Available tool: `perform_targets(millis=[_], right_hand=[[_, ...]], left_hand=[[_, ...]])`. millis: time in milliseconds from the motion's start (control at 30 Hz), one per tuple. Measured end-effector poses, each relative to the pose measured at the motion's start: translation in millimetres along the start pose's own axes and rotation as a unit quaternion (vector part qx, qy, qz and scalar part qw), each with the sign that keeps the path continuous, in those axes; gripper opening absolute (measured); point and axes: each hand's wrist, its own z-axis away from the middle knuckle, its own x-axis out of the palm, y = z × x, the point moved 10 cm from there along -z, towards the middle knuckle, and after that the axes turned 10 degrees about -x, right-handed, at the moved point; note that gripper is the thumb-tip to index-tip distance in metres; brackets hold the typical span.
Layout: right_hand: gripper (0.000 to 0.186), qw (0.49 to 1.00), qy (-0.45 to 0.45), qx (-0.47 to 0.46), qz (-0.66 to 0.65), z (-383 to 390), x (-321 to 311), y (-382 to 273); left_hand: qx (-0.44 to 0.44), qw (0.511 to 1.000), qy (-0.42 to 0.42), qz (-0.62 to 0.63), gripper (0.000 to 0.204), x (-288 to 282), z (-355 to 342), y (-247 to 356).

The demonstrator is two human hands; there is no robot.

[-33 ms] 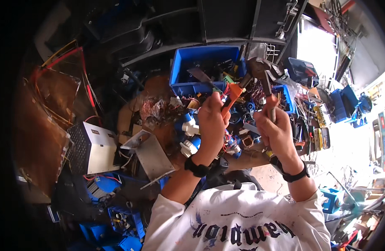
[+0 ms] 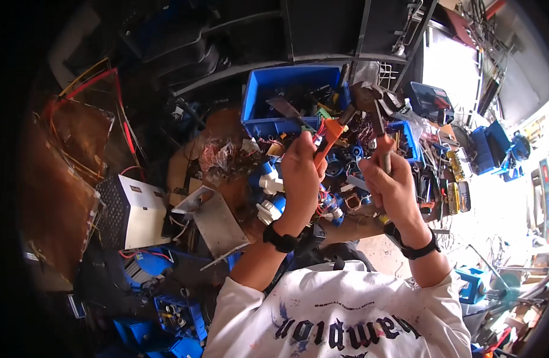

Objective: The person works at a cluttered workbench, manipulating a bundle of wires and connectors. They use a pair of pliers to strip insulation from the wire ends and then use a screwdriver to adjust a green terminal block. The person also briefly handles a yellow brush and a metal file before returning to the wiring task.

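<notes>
My left hand (image 2: 301, 161) is closed round an orange-handled tool (image 2: 329, 137), whose metal shaft slants up to the right. In my right hand (image 2: 388, 185) is the handle of a hammer-like tool (image 2: 379, 122) with a dark metal shaft. The dark metal heads (image 2: 367, 95) of the two tools meet or overlap in view; I cannot tell if they touch. Both tools are held up over a pile of loose parts, including white-and-blue connectors (image 2: 271, 206) and tangled wires.
A blue bin (image 2: 250, 95) of parts stands beyond my hands, a smaller blue bin (image 2: 411, 140) to its right. Further right are a dark case (image 2: 429, 101) and loose tools. A perforated metal box (image 2: 140, 218) and bent metal plate (image 2: 220, 230) lie left. Dark metal framework runs along the back.
</notes>
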Motion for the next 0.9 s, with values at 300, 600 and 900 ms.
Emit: perform_targets(millis=[300, 600, 900], right_hand=[[0.012, 0.991, 0.021, -0.061, -0.115, -11.7, 8.3, -11.5], [0.033, 0.958, -0.015, -0.231, -0.171, -9.0, -1.9, -41.8], [0.035, 0.945, -0.094, -0.113, -0.291, 10.1, -17.0, -4.9]], left_hand=[[-0.022, 0.999, -0.042, 0.024, 0.033, 43.4, 5.1, -3.1], [-0.007, 0.992, -0.108, 0.065, 0.040, 34.2, -23.2, -4.2], [0.012, 0.943, -0.234, 0.235, 0.039, 19.2, -32.5, 82.2]])
